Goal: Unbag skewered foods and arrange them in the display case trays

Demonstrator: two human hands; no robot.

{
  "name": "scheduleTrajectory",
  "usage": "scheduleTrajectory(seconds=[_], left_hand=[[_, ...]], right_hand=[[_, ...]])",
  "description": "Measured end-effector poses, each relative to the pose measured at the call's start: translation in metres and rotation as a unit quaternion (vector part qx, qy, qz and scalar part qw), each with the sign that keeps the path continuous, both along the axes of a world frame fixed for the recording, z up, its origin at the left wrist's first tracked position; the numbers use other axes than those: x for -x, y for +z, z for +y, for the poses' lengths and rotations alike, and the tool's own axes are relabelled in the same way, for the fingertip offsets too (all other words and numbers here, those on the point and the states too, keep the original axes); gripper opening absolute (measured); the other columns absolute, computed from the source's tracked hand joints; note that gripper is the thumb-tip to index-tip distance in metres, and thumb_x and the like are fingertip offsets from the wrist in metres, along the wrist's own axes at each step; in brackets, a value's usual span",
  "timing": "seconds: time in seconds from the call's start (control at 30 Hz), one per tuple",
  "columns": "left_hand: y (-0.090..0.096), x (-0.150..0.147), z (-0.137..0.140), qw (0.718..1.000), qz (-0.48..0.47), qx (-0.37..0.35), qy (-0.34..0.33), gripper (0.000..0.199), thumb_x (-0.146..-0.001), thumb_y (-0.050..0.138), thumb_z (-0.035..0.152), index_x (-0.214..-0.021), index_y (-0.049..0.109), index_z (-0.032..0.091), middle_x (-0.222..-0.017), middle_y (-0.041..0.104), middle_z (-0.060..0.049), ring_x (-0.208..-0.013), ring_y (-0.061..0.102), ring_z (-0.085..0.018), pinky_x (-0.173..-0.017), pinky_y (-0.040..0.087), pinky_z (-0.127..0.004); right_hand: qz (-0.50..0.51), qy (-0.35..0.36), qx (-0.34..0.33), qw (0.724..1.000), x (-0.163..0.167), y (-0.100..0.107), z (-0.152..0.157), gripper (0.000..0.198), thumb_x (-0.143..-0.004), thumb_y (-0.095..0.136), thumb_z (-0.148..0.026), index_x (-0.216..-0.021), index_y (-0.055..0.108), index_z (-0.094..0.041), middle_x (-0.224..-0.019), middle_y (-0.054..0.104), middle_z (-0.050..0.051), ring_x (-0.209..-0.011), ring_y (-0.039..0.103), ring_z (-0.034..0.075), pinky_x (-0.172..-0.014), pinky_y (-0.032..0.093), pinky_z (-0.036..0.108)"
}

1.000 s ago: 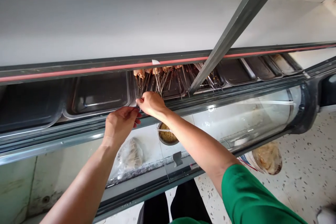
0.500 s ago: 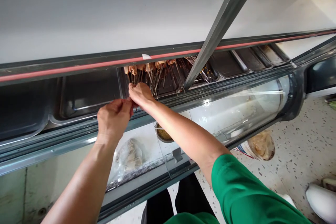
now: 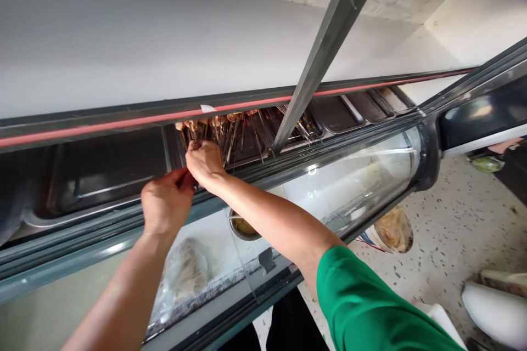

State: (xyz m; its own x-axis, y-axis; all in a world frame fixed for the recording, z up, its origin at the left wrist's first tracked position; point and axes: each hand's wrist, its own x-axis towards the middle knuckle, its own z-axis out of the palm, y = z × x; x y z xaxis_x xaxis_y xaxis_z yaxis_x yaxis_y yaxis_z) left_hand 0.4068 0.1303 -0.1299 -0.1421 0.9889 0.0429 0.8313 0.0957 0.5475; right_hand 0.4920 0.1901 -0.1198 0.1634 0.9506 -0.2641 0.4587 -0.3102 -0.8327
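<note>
Several metal skewers (image 3: 233, 140) carry pieces of meat (image 3: 235, 116) and lie in a dark tray (image 3: 247, 145) inside the glass-fronted case. My right hand (image 3: 205, 163) is closed at the left end of this bunch, its fingers around the near ends of skewers. Just left of it and lower, my left hand (image 3: 167, 200) is pinched, fingertips meeting the right hand over the tray's front edge. What sits between the left fingers is hidden. The rear ends of the skewers disappear under the red-striped rail (image 3: 164, 120).
A metal post (image 3: 329, 49) slants up just right of the skewers. Dark trays (image 3: 107, 162) line the case on both sides. Below the curved glass (image 3: 370, 170) are a bowl (image 3: 246, 228) and a plastic bag (image 3: 187, 269). A bucket (image 3: 391, 230) stands on the speckled floor.
The view has shifted, so the case and both hands appear farther left and slightly lower. Both hands stay closed together at the skewers' near ends.
</note>
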Motion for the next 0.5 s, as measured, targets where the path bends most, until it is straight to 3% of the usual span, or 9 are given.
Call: scheduleTrajectory(seconds=[0.13,0.5], left_hand=[[0.003,-0.006,0.001,0.999,-0.007,0.033,0.012,0.035,-0.076,0.05,0.032,-0.095,0.074,0.015,-0.076,0.071,-0.008,-0.069,0.062,-0.02,-0.058,0.039,-0.025],[0.001,-0.002,0.008,0.996,0.075,-0.036,0.014,0.025,-0.077,0.048,0.026,-0.072,0.069,0.013,-0.065,0.065,-0.008,-0.059,0.054,-0.019,-0.057,0.035,-0.027]], right_hand=[[0.021,0.008,-0.037,0.999,-0.005,0.0,-0.011,0.035,-0.092,0.035,-0.028,-0.073,0.062,-0.016,-0.069,0.065,0.001,-0.067,0.06,0.011,-0.057,0.041,0.016],[0.013,0.006,-0.041,0.999,0.002,0.001,-0.01,0.041,-0.097,0.023,-0.027,-0.09,0.061,-0.014,-0.085,0.068,0.006,-0.077,0.064,0.012,-0.065,0.044,0.018]])
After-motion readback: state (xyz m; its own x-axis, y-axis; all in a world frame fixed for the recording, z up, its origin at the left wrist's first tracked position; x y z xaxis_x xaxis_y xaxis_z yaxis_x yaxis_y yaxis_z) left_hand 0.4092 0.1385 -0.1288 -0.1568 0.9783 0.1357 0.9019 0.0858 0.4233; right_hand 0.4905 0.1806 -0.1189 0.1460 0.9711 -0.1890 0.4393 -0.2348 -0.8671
